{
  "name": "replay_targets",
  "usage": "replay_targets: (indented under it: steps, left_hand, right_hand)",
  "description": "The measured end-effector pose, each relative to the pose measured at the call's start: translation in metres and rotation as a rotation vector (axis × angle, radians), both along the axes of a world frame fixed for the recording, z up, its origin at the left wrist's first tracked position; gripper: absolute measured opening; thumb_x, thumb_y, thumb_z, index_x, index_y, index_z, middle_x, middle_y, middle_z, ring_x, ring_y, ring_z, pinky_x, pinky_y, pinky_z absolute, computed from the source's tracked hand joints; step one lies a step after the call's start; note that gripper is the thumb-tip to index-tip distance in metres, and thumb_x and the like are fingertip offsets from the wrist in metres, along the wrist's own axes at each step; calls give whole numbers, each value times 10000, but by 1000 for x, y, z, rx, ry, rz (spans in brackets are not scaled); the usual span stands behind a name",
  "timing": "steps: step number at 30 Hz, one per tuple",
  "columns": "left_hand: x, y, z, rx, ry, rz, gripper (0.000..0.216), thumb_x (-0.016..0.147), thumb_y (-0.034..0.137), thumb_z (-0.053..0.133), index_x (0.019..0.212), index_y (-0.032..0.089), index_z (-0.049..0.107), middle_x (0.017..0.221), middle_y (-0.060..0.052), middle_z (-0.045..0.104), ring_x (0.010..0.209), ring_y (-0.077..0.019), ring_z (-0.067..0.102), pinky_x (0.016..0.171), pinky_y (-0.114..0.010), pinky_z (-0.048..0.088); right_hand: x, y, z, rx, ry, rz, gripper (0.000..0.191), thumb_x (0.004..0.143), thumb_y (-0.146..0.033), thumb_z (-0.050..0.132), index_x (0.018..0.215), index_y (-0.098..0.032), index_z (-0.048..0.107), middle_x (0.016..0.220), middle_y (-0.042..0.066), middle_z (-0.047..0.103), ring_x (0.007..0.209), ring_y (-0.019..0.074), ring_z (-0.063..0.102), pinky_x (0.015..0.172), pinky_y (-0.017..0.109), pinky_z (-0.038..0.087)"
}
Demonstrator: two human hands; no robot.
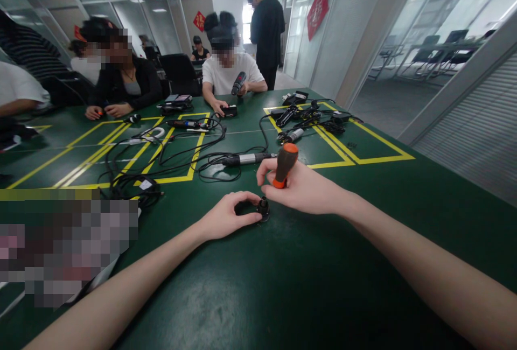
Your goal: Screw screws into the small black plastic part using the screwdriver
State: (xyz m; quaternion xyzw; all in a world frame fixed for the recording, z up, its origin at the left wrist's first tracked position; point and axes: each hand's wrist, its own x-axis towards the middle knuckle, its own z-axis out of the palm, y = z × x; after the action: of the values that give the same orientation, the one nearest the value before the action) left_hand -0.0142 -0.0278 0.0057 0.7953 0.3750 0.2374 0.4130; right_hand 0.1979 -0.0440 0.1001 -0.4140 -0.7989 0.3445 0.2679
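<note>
A screwdriver with an orange and dark grey handle (286,165) is held in my right hand (313,187), the handle tilted up between curled fingers. Its shaft is mostly hidden, and the hand hovers just right of and above a small black part (263,208). That part stands on the green table (226,296), a short dark stub at its top. Thumb and fingers of my left hand (226,214) close around the part from the left, holding it at the tabletop. Whether the screwdriver touches the part I cannot tell.
Beyond my hands lie a silver and black cylindrical power tool (248,159) and looped black cables (137,191). More tools and cords (309,116) lie at back right. Across the table, a person in white (252,67) holds a drill (239,84). A blurred-out item (81,247) lies left.
</note>
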Motion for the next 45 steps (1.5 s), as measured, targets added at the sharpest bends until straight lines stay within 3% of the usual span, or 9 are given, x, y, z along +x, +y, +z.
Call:
replay_targets:
  steps: [11, 15, 18, 23, 27, 31, 36, 42, 45]
  left_hand:
    - [1, -1, 4, 11, 11, -2, 304, 868, 333, 744, 1132, 182, 728, 1154, -67, 766, 1084, -242, 678, 1048, -380, 480]
    - [0, 0, 1, 6, 9, 1, 314, 865, 328, 744, 1141, 181, 725, 1168, -68, 765, 1101, -245, 676, 1056, -382, 476]
    - [0, 0, -2, 1, -1, 0, 334, 864, 327, 748, 1162, 180, 718, 1206, -77, 756, 1136, -254, 667, 1067, -392, 472]
    - [-1, 1, -3, 18, -20, -10, 315, 870, 324, 742, 1153, 186, 726, 1186, -70, 762, 1125, -250, 671, 1055, -382, 479]
    - [0, 0, -2, 28, -40, -17, 295, 864, 322, 742, 1124, 184, 734, 1145, -63, 767, 1090, -240, 676, 1034, -363, 483]
    - [0, 0, -2, 18, -37, -18, 304, 864, 325, 743, 1129, 176, 731, 1138, -65, 765, 1077, -235, 679, 1031, -357, 481]
    - [0, 0, 0, 8, -22, -15, 311, 867, 327, 738, 1136, 170, 729, 1145, -67, 762, 1083, -237, 676, 1036, -361, 474]
    - [1, 0, 0, -7, -41, -20, 307, 860, 301, 738, 1138, 172, 728, 1151, -61, 762, 1088, -233, 674, 1027, -355, 480]
    - [1, 0, 0, -10, -51, -18, 302, 861, 301, 741, 1135, 175, 727, 1142, -57, 762, 1082, -230, 675, 1026, -355, 479]
  right_hand:
    - [3, 0, 0, -12, 6, -1, 264, 738, -129, 641, 985, -194, 573, 712, -61, 476, 601, 123, 447, 587, 261, 367]
    - [2, 1, 0, -48, 4, 49, 170, 727, -110, 621, 869, -192, 576, 696, -52, 505, 609, 123, 469, 602, 262, 382]
    - [1, -1, 3, -72, -3, 81, 98, 779, -208, 650, 772, -191, 555, 678, -39, 515, 606, 124, 466, 591, 265, 383]
    - [1, -3, 5, -8, 15, 16, 288, 885, -441, 618, 756, -186, 580, 670, -16, 522, 611, 141, 464, 577, 287, 356]
    - [3, -2, 6, 72, 10, 52, 388, 962, -488, 511, 720, -192, 573, 682, 0, 516, 677, 165, 482, 654, 311, 385]
    - [2, -2, 7, 81, -10, 86, 242, 978, -360, 487, 829, -195, 581, 781, 15, 574, 758, 180, 524, 730, 321, 412]
    - [2, 0, 1, 112, 65, -39, 97, 950, -299, 545, 979, -209, 521, 885, 5, 558, 775, 168, 520, 749, 325, 426]
    - [4, 0, 1, 76, 204, -65, 369, 850, -299, 714, 1044, -248, 404, 734, -68, 513, 616, 137, 512, 580, 280, 428]
    - [5, -2, 6, 137, 204, -116, 512, 751, -250, 818, 1041, -256, 396, 698, -91, 520, 576, 132, 546, 538, 264, 419]
